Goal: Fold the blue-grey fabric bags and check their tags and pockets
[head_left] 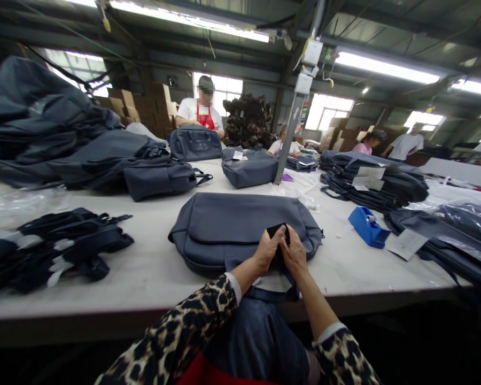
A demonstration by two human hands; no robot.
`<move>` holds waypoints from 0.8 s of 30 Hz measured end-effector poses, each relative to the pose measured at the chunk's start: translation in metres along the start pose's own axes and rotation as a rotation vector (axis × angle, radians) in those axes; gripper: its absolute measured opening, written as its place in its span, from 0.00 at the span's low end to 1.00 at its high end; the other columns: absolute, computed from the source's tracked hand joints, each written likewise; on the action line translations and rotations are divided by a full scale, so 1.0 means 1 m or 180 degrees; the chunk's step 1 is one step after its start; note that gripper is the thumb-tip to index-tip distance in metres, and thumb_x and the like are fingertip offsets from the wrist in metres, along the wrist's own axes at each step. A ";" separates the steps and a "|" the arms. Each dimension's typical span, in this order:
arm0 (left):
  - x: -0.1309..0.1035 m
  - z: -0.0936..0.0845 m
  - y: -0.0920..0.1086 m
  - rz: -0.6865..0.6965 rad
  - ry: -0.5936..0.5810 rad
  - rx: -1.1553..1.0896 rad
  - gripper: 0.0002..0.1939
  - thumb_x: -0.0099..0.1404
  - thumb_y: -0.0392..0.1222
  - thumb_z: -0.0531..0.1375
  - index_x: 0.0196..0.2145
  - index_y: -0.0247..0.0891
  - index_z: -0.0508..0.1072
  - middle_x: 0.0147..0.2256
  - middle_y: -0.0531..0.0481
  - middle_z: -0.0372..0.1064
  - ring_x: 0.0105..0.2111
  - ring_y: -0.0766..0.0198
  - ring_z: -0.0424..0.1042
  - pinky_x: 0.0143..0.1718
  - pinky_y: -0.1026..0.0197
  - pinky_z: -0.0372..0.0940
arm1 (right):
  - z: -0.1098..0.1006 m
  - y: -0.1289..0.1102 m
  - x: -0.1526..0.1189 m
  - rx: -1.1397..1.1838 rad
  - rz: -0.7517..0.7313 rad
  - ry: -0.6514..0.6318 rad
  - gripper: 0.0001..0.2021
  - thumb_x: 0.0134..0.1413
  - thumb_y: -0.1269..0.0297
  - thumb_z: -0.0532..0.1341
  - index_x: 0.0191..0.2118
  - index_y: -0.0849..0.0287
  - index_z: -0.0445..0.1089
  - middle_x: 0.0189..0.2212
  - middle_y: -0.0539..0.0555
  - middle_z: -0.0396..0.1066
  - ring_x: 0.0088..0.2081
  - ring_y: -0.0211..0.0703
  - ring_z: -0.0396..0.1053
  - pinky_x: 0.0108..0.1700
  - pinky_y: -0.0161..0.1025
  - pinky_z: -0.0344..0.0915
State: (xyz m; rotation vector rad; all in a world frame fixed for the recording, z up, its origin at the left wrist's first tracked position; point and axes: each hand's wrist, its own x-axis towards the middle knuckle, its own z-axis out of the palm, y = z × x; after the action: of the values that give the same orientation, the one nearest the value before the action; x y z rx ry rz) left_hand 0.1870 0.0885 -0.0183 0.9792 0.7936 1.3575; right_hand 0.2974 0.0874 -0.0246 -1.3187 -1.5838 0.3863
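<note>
A dark blue-grey bag (236, 216) lies on the table in front of me, its wide flap facing up. Over its right half, my left hand (268, 247) and my right hand (295, 252) meet, thumbs close together. Both are closed on a small black fabric piece (277, 230), pinched between the fingers. Whether that piece is joined to the bag cannot be made out. Below the hands, a dark strap handle (270, 294) loops from the bag's near side over the table edge.
Dark straps (76, 243) lie in a heap at left, below piled bags (64, 139). A blue tape dispenser (367, 227) and stacked bags (377, 179) are at right. A metal post (292, 128) rises behind my bag. A co-worker (200, 109) in a red apron stands across the table.
</note>
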 end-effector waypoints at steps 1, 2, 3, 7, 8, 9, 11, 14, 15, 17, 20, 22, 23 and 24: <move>0.004 -0.001 -0.003 0.0029 0.0043 0.0068 0.30 0.56 0.66 0.63 0.42 0.35 0.70 0.33 0.48 0.71 0.32 0.65 0.71 0.35 0.64 0.67 | 0.000 0.000 0.000 -0.0064 -0.0070 -0.0055 0.28 0.58 0.47 0.54 0.58 0.59 0.64 0.55 0.62 0.67 0.56 0.54 0.65 0.58 0.51 0.60; 0.008 -0.003 -0.006 0.0009 0.0084 0.0145 0.29 0.57 0.65 0.63 0.40 0.34 0.70 0.33 0.47 0.71 0.31 0.64 0.71 0.35 0.63 0.67 | 0.000 0.001 0.001 -0.0123 -0.0119 -0.0117 0.27 0.59 0.48 0.53 0.59 0.58 0.63 0.54 0.61 0.69 0.55 0.53 0.67 0.57 0.50 0.61; 0.014 -0.005 -0.010 -0.0034 0.0101 0.0222 0.28 0.59 0.64 0.61 0.39 0.33 0.70 0.32 0.46 0.71 0.30 0.64 0.71 0.34 0.62 0.67 | 0.000 0.002 0.003 -0.0182 -0.0149 -0.0179 0.26 0.60 0.49 0.53 0.58 0.58 0.64 0.52 0.60 0.71 0.52 0.52 0.69 0.55 0.49 0.63; 0.033 -0.015 -0.019 0.0048 0.0205 0.0725 0.22 0.63 0.57 0.60 0.41 0.33 0.68 0.34 0.45 0.70 0.31 0.63 0.70 0.35 0.60 0.67 | -0.002 0.017 0.020 -0.0491 -0.0087 -0.0309 0.20 0.59 0.54 0.54 0.52 0.58 0.68 0.45 0.57 0.75 0.46 0.49 0.72 0.51 0.45 0.66; 0.036 -0.018 -0.018 0.0138 0.0229 0.0911 0.20 0.63 0.54 0.61 0.43 0.34 0.68 0.37 0.44 0.70 0.33 0.62 0.71 0.38 0.59 0.67 | -0.001 0.022 0.025 -0.0608 -0.0019 -0.0321 0.18 0.60 0.55 0.54 0.51 0.58 0.68 0.44 0.58 0.75 0.46 0.49 0.72 0.50 0.45 0.66; 0.037 -0.021 -0.016 0.0251 0.0227 0.1119 0.19 0.62 0.49 0.62 0.46 0.35 0.67 0.40 0.43 0.69 0.37 0.61 0.70 0.42 0.58 0.66 | 0.000 0.027 0.029 -0.0741 0.0066 -0.0344 0.18 0.59 0.57 0.55 0.51 0.59 0.68 0.44 0.58 0.75 0.46 0.49 0.72 0.49 0.45 0.66; 0.034 -0.027 -0.009 0.0500 0.0055 0.1581 0.19 0.61 0.42 0.63 0.49 0.38 0.66 0.46 0.42 0.67 0.45 0.58 0.68 0.50 0.55 0.63 | 0.005 0.035 0.032 -0.1036 0.0257 -0.0446 0.18 0.59 0.58 0.57 0.52 0.59 0.67 0.41 0.60 0.75 0.43 0.51 0.73 0.46 0.46 0.66; 0.019 -0.039 0.000 0.0723 -0.0670 0.2276 0.15 0.54 0.36 0.66 0.41 0.41 0.73 0.45 0.45 0.69 0.48 0.54 0.66 0.55 0.53 0.59 | 0.014 0.041 0.031 -0.1429 0.0449 -0.0709 0.18 0.58 0.58 0.60 0.52 0.59 0.66 0.34 0.60 0.75 0.38 0.54 0.73 0.41 0.46 0.64; 0.012 -0.043 0.002 0.0736 -0.0928 0.2476 0.16 0.51 0.36 0.68 0.38 0.41 0.74 0.43 0.46 0.70 0.48 0.52 0.67 0.55 0.52 0.59 | 0.016 0.041 0.031 -0.1533 0.0473 -0.0785 0.17 0.58 0.58 0.61 0.51 0.58 0.66 0.34 0.60 0.74 0.37 0.54 0.73 0.40 0.45 0.64; -0.001 -0.051 0.003 0.0731 -0.1311 0.2810 0.23 0.44 0.34 0.72 0.39 0.41 0.75 0.45 0.45 0.70 0.48 0.48 0.66 0.56 0.48 0.58 | 0.018 0.040 0.031 -0.1708 0.0485 -0.0873 0.15 0.59 0.57 0.61 0.49 0.56 0.66 0.36 0.60 0.74 0.39 0.53 0.73 0.41 0.45 0.63; -0.013 -0.057 0.001 0.1015 -0.1698 0.3827 0.38 0.44 0.37 0.73 0.54 0.41 0.69 0.55 0.40 0.65 0.53 0.42 0.62 0.56 0.43 0.56 | 0.018 0.036 0.036 -0.1875 0.0456 -0.0882 0.14 0.57 0.55 0.63 0.46 0.55 0.67 0.42 0.61 0.71 0.42 0.53 0.72 0.42 0.46 0.62; -0.015 -0.056 -0.002 0.1337 -0.1891 0.4670 0.41 0.51 0.42 0.71 0.61 0.40 0.62 0.58 0.36 0.61 0.54 0.41 0.61 0.53 0.43 0.58 | 0.018 0.036 0.041 -0.1902 0.0436 -0.0861 0.15 0.54 0.56 0.66 0.44 0.55 0.68 0.43 0.60 0.70 0.41 0.53 0.71 0.42 0.47 0.63; -0.014 -0.054 -0.003 0.1458 -0.1947 0.4966 0.41 0.53 0.44 0.69 0.62 0.39 0.60 0.57 0.35 0.61 0.53 0.40 0.62 0.52 0.43 0.59 | 0.018 0.037 0.044 -0.1887 0.0425 -0.0847 0.15 0.52 0.56 0.67 0.43 0.55 0.68 0.41 0.59 0.70 0.40 0.53 0.71 0.41 0.47 0.63; -0.012 -0.052 -0.004 0.1519 -0.1977 0.5117 0.39 0.55 0.45 0.68 0.62 0.38 0.60 0.56 0.34 0.62 0.53 0.40 0.62 0.51 0.45 0.60 | 0.018 0.038 0.046 -0.1853 0.0409 -0.0829 0.15 0.51 0.56 0.68 0.42 0.55 0.68 0.39 0.58 0.70 0.39 0.52 0.71 0.41 0.46 0.63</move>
State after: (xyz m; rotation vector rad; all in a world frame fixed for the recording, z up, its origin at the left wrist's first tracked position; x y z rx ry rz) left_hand 0.1409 0.0820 -0.0443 2.7866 1.1395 0.4181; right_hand 0.3077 0.1470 -0.0392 -1.8776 -1.9199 0.1803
